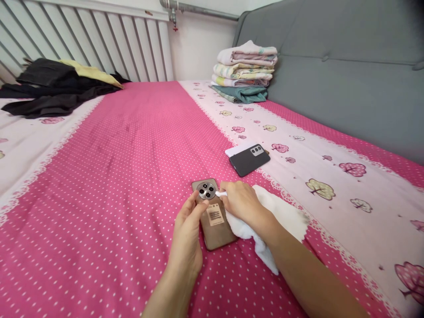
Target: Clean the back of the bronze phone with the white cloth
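Note:
A brown phone (218, 236) lies back up on the pink bedspread, with a round camera ring (207, 190) at its far end and a printed label (215, 215) below that. My left hand (188, 221) grips the phone's left edge, the thumb resting on its back just under the lenses. Pinched in my right hand (241, 198) is a thin white cotton swab (221, 194), its tip at the right side of the camera ring. Beneath my right hand and wrist spreads a white cloth (281, 212), partly hidden by the forearm.
Beyond my hands, a dark phone (250, 161) lies partly over a white flat item (238, 149). Folded bedding (245, 70) is stacked by the grey headboard (331, 66). Dark clothes (49, 84) lie at far left, near a white radiator (99, 39).

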`<control>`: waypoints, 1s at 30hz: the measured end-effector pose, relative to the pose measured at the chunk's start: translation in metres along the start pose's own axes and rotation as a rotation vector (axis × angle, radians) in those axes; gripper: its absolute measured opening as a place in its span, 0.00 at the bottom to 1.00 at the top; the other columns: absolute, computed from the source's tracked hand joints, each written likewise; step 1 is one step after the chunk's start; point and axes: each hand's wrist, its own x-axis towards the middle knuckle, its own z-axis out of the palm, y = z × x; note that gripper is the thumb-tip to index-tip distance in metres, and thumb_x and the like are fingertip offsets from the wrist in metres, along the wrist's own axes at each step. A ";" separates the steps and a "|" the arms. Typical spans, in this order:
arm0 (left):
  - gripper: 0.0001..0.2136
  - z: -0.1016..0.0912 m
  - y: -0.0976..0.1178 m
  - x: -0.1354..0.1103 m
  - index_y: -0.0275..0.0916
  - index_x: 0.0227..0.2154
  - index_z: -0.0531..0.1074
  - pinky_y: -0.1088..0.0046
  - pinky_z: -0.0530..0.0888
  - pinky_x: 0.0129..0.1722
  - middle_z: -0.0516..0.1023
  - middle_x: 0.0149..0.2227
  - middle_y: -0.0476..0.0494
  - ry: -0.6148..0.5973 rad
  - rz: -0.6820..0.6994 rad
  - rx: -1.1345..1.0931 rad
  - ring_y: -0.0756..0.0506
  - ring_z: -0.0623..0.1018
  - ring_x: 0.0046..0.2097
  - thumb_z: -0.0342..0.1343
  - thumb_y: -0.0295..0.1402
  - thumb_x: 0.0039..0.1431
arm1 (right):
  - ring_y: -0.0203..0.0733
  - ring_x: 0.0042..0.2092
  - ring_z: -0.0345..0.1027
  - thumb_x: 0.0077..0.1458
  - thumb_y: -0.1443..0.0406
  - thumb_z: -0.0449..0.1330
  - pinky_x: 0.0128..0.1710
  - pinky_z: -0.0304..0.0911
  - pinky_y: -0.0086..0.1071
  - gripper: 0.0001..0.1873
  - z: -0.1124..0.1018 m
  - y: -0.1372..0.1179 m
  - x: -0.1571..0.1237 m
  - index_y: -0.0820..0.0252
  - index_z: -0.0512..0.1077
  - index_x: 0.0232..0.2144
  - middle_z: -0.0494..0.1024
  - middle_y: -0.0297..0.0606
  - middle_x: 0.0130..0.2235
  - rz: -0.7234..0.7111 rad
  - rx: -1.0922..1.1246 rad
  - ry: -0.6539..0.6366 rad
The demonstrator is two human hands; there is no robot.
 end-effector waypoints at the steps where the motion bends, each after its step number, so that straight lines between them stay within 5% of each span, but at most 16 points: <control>1: 0.19 0.000 0.000 0.000 0.37 0.48 0.66 0.83 0.72 0.36 0.76 0.44 0.45 0.001 0.000 -0.001 0.51 0.76 0.42 0.56 0.25 0.50 | 0.47 0.37 0.70 0.52 0.66 0.52 0.30 0.56 0.32 0.09 0.000 0.000 0.000 0.56 0.70 0.35 0.76 0.41 0.33 -0.002 -0.001 -0.001; 30: 0.20 0.000 -0.002 0.002 0.36 0.48 0.66 0.82 0.72 0.36 0.76 0.44 0.44 -0.010 0.000 0.000 0.50 0.76 0.43 0.56 0.25 0.50 | 0.46 0.36 0.70 0.53 0.66 0.52 0.31 0.55 0.31 0.09 -0.001 -0.001 0.000 0.57 0.70 0.35 0.76 0.41 0.33 0.009 0.009 -0.022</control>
